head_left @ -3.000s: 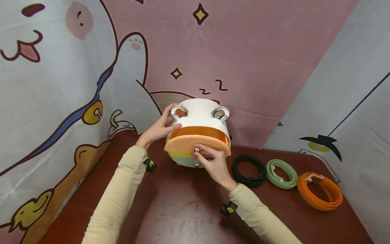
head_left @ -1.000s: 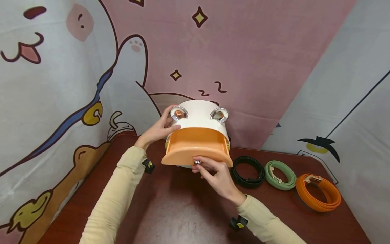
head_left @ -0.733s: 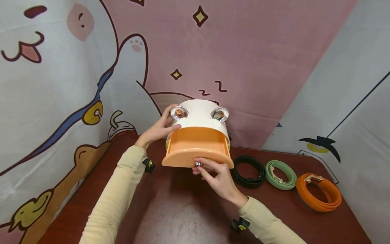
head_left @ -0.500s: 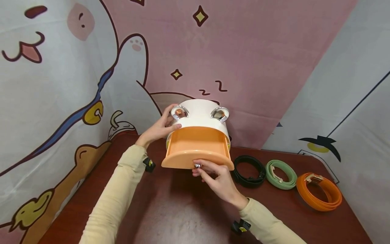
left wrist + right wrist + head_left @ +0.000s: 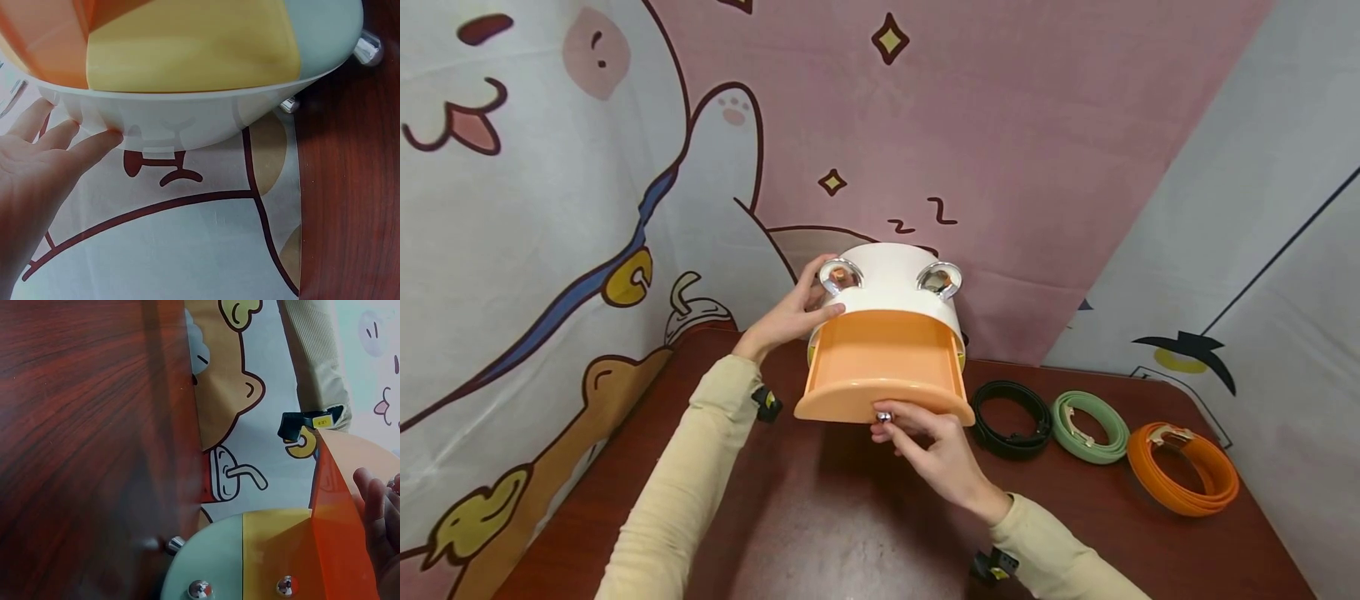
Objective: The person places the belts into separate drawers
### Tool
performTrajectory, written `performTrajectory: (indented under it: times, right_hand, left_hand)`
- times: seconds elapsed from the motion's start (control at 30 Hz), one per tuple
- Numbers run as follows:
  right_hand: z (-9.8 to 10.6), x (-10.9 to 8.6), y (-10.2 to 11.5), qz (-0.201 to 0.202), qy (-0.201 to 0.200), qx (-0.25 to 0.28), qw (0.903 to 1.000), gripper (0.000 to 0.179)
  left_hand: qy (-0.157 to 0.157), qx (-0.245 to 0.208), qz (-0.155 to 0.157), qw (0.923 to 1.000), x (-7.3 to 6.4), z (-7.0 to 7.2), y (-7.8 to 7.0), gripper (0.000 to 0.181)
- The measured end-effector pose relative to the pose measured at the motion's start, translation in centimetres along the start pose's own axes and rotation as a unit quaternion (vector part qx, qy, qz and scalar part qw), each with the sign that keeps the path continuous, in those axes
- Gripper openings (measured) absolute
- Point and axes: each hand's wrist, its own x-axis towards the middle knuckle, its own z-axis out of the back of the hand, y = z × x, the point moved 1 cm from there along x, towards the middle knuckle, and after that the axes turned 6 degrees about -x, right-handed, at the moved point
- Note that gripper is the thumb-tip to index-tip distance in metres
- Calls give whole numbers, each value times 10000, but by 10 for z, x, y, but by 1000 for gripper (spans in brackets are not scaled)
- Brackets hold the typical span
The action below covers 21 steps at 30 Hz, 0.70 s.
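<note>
A small white cabinet point(image 5: 891, 275) with two chrome eye-like rings stands at the back of the table. Its peach-orange top drawer point(image 5: 883, 354) is pulled far out, and the inside shows bare. My right hand point(image 5: 936, 450) pinches the drawer's round silver knob point(image 5: 883, 417) between thumb and fingers. My left hand point(image 5: 790, 321) braces the cabinet's left side, thumb on the front of the shell; in the left wrist view its fingers point(image 5: 94, 150) lie fairly straight against the white wall. The yellow drawer point(image 5: 275, 550) and pale green drawer point(image 5: 209, 559) below are closed.
To the right of the cabinet lie three coiled belts: black point(image 5: 1043, 421), green point(image 5: 1116, 425) and orange point(image 5: 1217, 479). A cartoon-printed cloth point(image 5: 1000, 150) hangs close behind the cabinet and along the sides of the dark red table point(image 5: 850, 533).
The top drawer has come out toward me, from slightly open to far out, with my right hand pulling its knob. My left hand stays on the cabinet's side.
</note>
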Motion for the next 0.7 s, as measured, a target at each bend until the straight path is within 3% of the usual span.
performTrajectory:
  times: [0.47, 0.7]
  right_hand:
    - [-6, -5, -3, -90, 26, 39, 9999, 26]
    - [-4, -8, -5, -356, 109, 239, 9990, 28]
  left_hand:
    - [50, 23, -109, 9999, -1, 1, 1, 78]
    - [8, 20, -7, 10000, -1, 1, 1, 77]
